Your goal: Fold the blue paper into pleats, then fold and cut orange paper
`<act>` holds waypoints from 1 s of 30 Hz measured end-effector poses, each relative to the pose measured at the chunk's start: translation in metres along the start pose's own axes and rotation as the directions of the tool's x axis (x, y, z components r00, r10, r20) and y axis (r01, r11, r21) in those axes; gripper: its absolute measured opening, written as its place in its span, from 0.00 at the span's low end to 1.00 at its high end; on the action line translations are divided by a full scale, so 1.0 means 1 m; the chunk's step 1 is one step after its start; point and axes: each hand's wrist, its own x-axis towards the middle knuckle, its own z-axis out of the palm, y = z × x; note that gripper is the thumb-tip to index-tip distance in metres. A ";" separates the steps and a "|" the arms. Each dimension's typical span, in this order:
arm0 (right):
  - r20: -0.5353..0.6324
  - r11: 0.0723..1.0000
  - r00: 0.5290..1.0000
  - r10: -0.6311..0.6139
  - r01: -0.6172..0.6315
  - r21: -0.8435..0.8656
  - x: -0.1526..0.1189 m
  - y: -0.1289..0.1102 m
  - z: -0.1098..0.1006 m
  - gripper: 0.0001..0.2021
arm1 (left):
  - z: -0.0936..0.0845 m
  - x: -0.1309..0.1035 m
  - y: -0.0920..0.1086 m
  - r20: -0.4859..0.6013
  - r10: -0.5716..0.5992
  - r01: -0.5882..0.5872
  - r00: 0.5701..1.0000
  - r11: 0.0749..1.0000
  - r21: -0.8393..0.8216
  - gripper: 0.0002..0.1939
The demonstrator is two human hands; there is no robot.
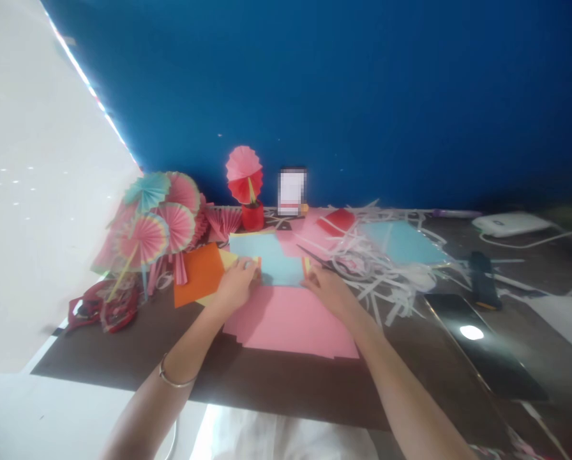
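A light blue paper sheet (pixel 282 267) lies over a stack of pink paper (pixel 290 322), between my two hands. My left hand (pixel 240 281) is closed at its left edge, where a narrow orange-yellow strip stands up by the fingers. At the right edge, my right hand (pixel 322 281) pinches a similar yellow-orange strip. Whether these strips are folded edges of the sheet is too blurred to tell. Orange paper (pixel 197 275) and yellow paper lie beside my left hand. Close behind my right hand are dark-bladed scissors (pixel 315 254), partly among paper strips.
Pleated paper fans (pixel 171 220) crowd the left back, with red-handled items (pixel 104 306) before them. A pink-red fan stands in a red pot (pixel 253 216). White paper scraps (pixel 396 278), a phone (pixel 487 348) and a white device (pixel 511 223) with a cable lie right.
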 end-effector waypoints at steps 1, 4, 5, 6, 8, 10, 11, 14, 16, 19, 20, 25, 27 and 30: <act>-0.004 1.000 1.000 -0.006 0.007 0.007 -0.001 0.000 0.000 0.06 | -0.001 -0.001 0.005 -0.013 0.030 -0.030 0.999 0.998 0.059 0.12; -0.028 0.999 0.999 -0.030 0.031 0.035 -0.004 0.001 0.000 0.07 | -0.002 -0.002 0.018 0.023 0.178 -0.179 0.984 0.974 0.137 0.15; -0.034 0.998 0.998 -0.047 0.049 0.049 -0.005 0.002 0.000 0.07 | -0.001 -0.002 0.021 0.044 0.213 -0.217 0.976 0.967 0.132 0.15; -0.037 0.995 0.997 -0.069 0.071 0.065 -0.006 0.003 -0.001 0.07 | -0.001 -0.002 0.023 0.062 0.235 -0.241 0.970 0.963 0.121 0.14; -0.046 0.987 0.992 -0.113 0.118 0.105 -0.008 0.004 -0.003 0.08 | 0.001 -0.001 0.026 0.083 0.247 -0.254 0.965 0.963 0.093 0.14; -0.067 0.978 0.987 -0.147 0.155 0.140 -0.010 0.005 -0.005 0.08 | 0.002 -0.001 0.025 0.102 0.251 -0.259 0.963 0.963 0.071 0.15; -0.081 0.975 0.985 -0.155 0.166 0.147 -0.011 0.005 -0.006 0.07 | 0.003 -0.001 0.025 0.114 0.253 -0.261 0.961 0.963 0.066 0.15; -0.096 0.974 0.981 -0.166 0.178 0.139 -0.012 0.005 -0.007 0.07 | 0.006 -0.002 0.025 0.145 0.253 -0.265 0.957 0.962 0.070 0.15; -0.097 0.977 0.983 -0.154 0.166 0.133 -0.011 0.006 -0.007 0.06 | 0.008 -0.003 0.026 0.149 0.250 -0.262 0.957 0.962 0.072 0.18; -0.119 0.982 0.980 -0.159 0.169 0.088 -0.011 0.007 -0.004 0.06 | 0.009 -0.006 0.031 0.129 0.232 -0.242 0.964 0.968 0.064 0.22; -0.136 0.981 0.974 -0.182 0.190 0.047 -0.012 0.007 -0.002 0.07 | 0.009 -0.007 0.033 0.126 0.222 -0.232 0.967 0.971 0.065 0.22; -0.225 0.931 0.915 -0.335 0.285 -0.228 -0.022 -0.014 0.015 0.12 | 0.012 -0.010 0.042 0.160 0.222 -0.238 0.962 0.968 0.085 0.21; -0.169 0.906 0.915 -0.366 0.308 -0.291 -0.029 -0.027 0.024 0.16 | 0.015 -0.011 0.043 0.154 0.242 -0.256 0.958 0.964 0.076 0.22; -0.004 0.838 0.909 -0.416 0.382 -0.390 -0.037 -0.042 0.032 0.21 | 0.019 -0.010 0.043 0.148 0.262 -0.278 0.954 0.956 0.094 0.22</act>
